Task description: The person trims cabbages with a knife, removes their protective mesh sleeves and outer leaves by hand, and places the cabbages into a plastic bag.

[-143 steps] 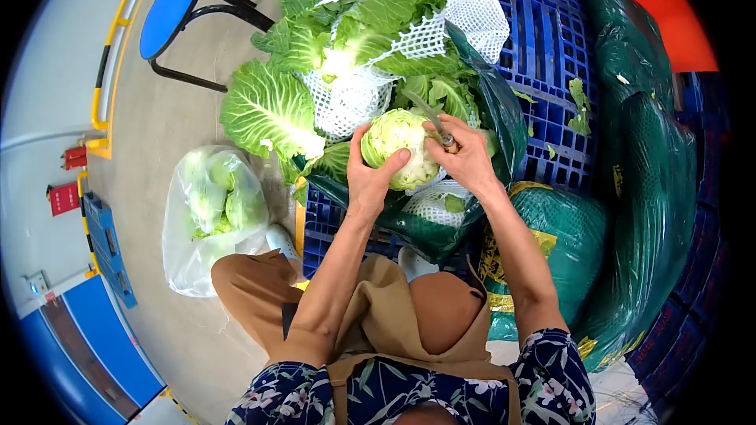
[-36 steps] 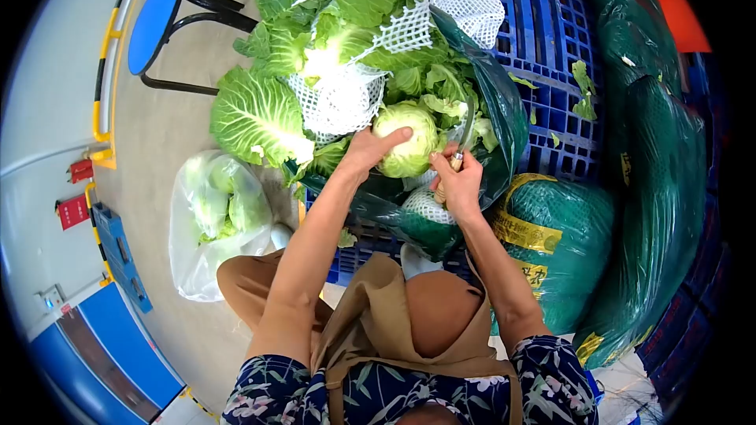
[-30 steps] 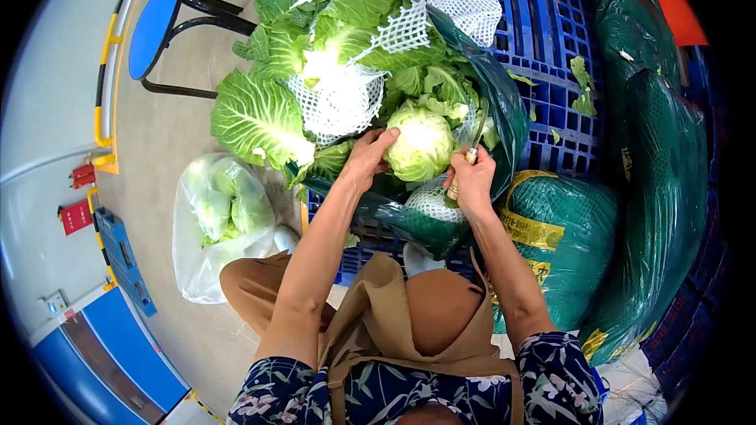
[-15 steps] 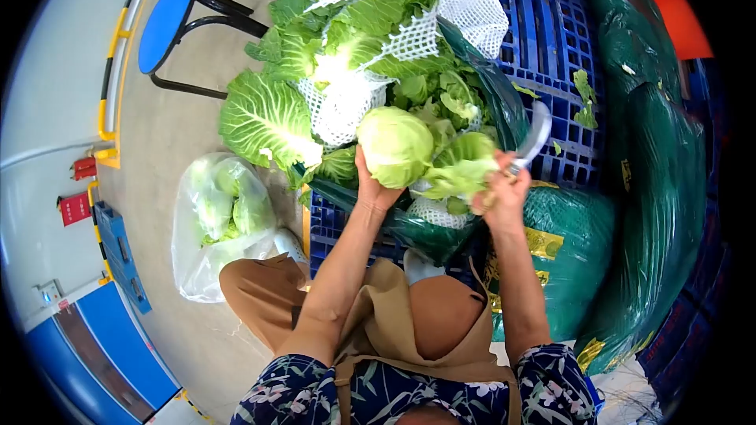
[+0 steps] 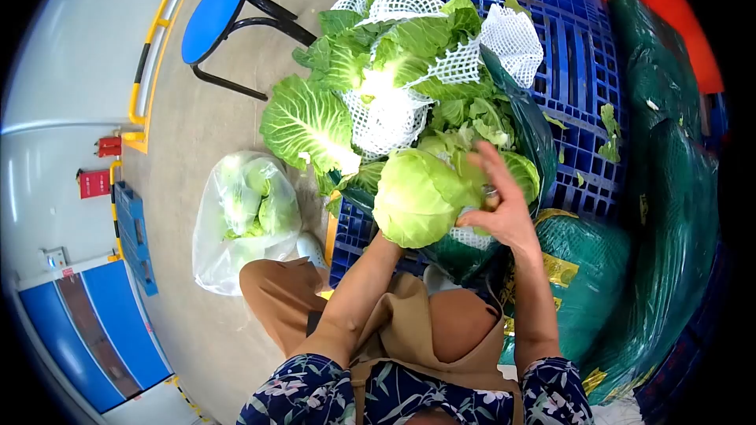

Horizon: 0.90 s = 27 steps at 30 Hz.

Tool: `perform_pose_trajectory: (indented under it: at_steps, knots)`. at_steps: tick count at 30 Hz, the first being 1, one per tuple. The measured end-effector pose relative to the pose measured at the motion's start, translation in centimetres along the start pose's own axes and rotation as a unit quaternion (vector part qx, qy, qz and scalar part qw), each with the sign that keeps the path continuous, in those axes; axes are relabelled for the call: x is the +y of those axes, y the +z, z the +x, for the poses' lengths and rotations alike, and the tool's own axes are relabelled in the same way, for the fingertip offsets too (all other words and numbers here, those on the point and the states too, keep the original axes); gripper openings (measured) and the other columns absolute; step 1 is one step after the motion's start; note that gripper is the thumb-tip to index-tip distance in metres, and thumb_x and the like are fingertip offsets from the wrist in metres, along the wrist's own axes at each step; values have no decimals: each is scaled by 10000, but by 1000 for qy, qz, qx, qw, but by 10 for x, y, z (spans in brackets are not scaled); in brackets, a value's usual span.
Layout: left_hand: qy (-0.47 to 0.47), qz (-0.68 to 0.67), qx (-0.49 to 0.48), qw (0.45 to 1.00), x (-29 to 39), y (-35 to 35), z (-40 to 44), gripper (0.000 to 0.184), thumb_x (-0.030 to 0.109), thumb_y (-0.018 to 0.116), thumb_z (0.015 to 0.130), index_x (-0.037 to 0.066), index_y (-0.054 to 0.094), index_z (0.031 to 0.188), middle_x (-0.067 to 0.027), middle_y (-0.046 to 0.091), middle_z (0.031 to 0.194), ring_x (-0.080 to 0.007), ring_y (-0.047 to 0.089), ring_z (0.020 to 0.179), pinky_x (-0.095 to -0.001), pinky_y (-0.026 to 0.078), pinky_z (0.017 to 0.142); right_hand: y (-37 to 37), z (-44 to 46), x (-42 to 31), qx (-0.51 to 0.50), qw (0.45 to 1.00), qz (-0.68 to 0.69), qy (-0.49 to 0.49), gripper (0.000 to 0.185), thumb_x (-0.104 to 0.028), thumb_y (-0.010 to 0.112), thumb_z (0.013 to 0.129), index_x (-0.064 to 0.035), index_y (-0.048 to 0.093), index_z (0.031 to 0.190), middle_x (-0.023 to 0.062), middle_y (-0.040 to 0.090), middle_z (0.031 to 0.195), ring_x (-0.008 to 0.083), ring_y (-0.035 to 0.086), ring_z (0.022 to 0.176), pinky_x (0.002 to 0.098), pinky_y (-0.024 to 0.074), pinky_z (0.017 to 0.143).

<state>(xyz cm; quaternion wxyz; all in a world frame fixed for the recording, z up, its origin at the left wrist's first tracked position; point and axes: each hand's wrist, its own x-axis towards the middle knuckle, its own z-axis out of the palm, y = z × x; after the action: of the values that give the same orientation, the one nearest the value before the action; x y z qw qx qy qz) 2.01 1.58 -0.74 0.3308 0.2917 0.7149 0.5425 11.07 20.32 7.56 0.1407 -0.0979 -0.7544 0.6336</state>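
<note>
A pale green round cabbage rests in my left hand, which supports it from below; most of those fingers are hidden behind it. My right hand is at the cabbage's right side, index fingers raised and thumb bent inward. A small bit of a knife, metal and brown handle, shows in its palm; the blade is out of sight. Beneath lies a dark green bag full of loose leaves. Large outer leaves and white foam nets are heaped beyond the cabbage.
A clear plastic bag with cabbages stands on the floor at left. A blue stool is behind it. Blue pallets carry the heap and leaf scraps. Wrapped green bags line the right side.
The right hand has come inward to the cabbage, and the curved blade seen at its right is now hidden. The cabbage has turned and sits lower relative to the heap. The camera view has shifted.
</note>
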Motion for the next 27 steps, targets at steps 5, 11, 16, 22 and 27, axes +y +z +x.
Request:
perform_pose_trajectory:
  at_steps: [5, 11, 16, 22, 27]
  knots:
    - [-180, -598, -93, 775, -15, -27, -9, 732, 551, 528, 867, 155, 307, 1442, -262, 507, 1225, -382, 540, 1096, -462, 476, 891, 13, 5, -1, 30, 962, 135, 235, 187, -78, 705, 768, 1, 654, 930, 7, 613, 725, 39, 505, 476, 215, 373, 417]
    - [-182, -769, -99, 604, 45, -61, -34, 812, 589, 466, 888, 214, 107, 1513, -384, 549, 1032, -469, 619, 796, -488, 552, 695, -9, 34, 63, 233, 939, 125, 221, 205, -177, 676, 870, -28, 614, 997, 50, 605, 753, 100, 543, 514, 236, 424, 404]
    - [4, -743, 63, 666, 11, -121, -92, 696, 544, 472, 900, 196, 255, 1462, -370, 538, 1062, -463, 598, 876, -515, 518, 735, -9, 35, 107, 197, 947, 66, 246, 229, -243, 663, 886, -41, 587, 960, 49, 593, 702, 63, 385, 394, 207, 277, 360]
    - [203, -583, 453, 643, -87, -257, -190, 565, 494, 478, 910, 113, 483, 1328, -96, 529, 1310, -292, 514, 1186, -448, 442, 996, -10, 32, 108, 152, 961, -54, 226, 306, -294, 642, 899, 0, 591, 966, 40, 579, 690, 65, 375, 398, 224, 297, 362]
    - [114, -425, 680, 586, -103, -365, -281, 660, 631, 436, 866, 176, 481, 1342, -97, 512, 1345, -318, 489, 1222, -525, 387, 1027, -20, 34, 126, 123, 957, -159, 209, 344, -321, 626, 910, 8, 589, 1002, 54, 545, 654, 82, 358, 373, 266, 302, 349]
